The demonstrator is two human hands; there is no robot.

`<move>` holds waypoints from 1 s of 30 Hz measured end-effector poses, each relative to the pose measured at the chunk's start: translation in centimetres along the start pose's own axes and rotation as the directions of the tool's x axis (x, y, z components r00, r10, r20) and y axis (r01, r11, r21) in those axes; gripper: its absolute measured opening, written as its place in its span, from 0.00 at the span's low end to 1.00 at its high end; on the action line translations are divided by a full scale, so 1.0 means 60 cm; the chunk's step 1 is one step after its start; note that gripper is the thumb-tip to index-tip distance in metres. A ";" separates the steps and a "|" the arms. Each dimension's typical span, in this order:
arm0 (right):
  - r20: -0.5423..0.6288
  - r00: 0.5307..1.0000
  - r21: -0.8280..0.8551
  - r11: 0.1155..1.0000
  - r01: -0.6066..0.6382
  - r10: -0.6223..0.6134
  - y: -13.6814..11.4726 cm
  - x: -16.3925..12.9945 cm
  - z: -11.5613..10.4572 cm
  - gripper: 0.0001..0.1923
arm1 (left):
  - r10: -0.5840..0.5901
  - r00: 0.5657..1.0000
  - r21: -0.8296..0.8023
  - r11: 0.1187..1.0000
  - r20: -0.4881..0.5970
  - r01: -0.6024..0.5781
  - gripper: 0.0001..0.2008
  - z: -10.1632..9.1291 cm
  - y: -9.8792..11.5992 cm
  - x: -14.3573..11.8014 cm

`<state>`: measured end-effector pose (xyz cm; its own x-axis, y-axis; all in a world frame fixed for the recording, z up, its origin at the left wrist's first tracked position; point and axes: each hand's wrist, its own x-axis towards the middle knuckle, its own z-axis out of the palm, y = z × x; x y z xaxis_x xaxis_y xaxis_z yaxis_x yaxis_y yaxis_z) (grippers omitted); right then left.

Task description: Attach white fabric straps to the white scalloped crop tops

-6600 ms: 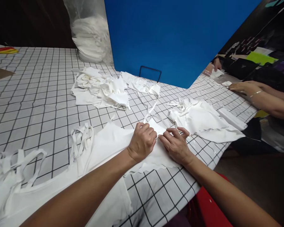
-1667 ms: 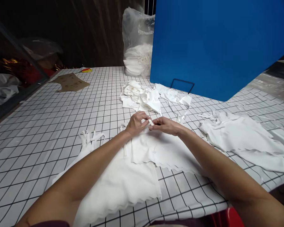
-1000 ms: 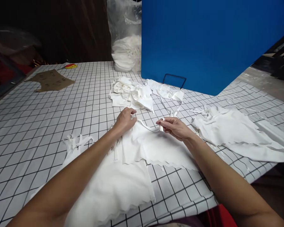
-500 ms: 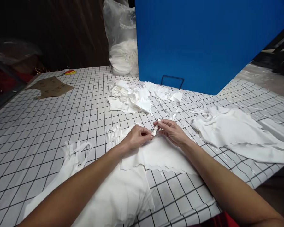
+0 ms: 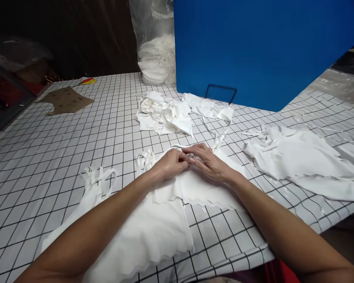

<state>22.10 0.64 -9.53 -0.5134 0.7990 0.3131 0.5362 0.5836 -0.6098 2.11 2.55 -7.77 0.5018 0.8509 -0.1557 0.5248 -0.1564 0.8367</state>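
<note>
**Hands meeting on a white garment at the near table edge**

Left to right: a brown card pattern (image 5: 65, 100) and one red-and-yellow tool (image 5: 88, 81) lie far left on the grid-printed table (image 5: 47, 157). Near the front, one bundle of white straps (image 5: 98, 179) lies beside the stacked white garment (image 5: 191, 184). The left hand (image 5: 171, 163) and right hand (image 5: 208, 161) now touch over it, fingertips pinched together on a small strap end; half a second ago that strap end was held raised, and it is now pressed down at the garment's top edge. Behind lie two crumpled fabric heaps (image 5: 163, 114), one clear bag (image 5: 156, 51) and one blue board (image 5: 253, 47). One flat fabric pile (image 5: 303, 161) lies right.
</note>
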 end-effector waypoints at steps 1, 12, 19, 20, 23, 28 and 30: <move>0.058 0.998 0.007 1.000 -0.014 0.014 0.001 0.000 0.002 0.16 | -0.007 0.999 -0.027 1.000 0.036 0.008 0.10 -0.002 0.000 0.000; -0.034 0.999 0.005 0.999 -0.039 0.039 0.022 0.002 0.010 0.08 | -0.031 0.999 0.237 0.971 -0.043 0.041 0.08 -0.019 -0.009 -0.005; -0.104 0.995 -0.177 0.984 -0.030 0.011 0.028 0.004 0.030 0.05 | -0.125 0.988 0.403 0.903 -0.086 0.149 0.09 -0.029 -0.029 -0.001; -0.099 0.995 -0.187 0.982 -0.021 0.003 0.027 0.004 0.034 0.05 | -0.148 0.987 0.366 0.916 -0.066 0.162 0.08 -0.029 -0.029 -0.001; -0.088 0.996 -0.193 0.981 -0.003 -0.014 0.026 0.003 0.044 0.05 | -0.103 0.993 0.297 0.948 -0.059 0.116 0.05 -0.026 -0.029 -0.004; -0.003 0.997 -0.190 0.979 0.073 -0.075 0.028 -0.001 0.048 0.06 | -0.002 0.999 0.169 0.986 -0.051 0.011 0.03 -0.019 -0.039 -0.010; 0.028 0.995 -0.194 0.976 0.096 -0.092 0.026 -0.002 0.046 0.07 | -0.008 0.999 0.155 0.988 -0.051 0.016 0.03 -0.015 -0.044 -0.011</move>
<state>21.15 1.07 -12.54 -0.5791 0.7375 0.3476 0.6042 0.6744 -0.4243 -0.23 2.87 -9.38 0.4620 0.8764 -0.1357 0.6327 -0.2185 0.7429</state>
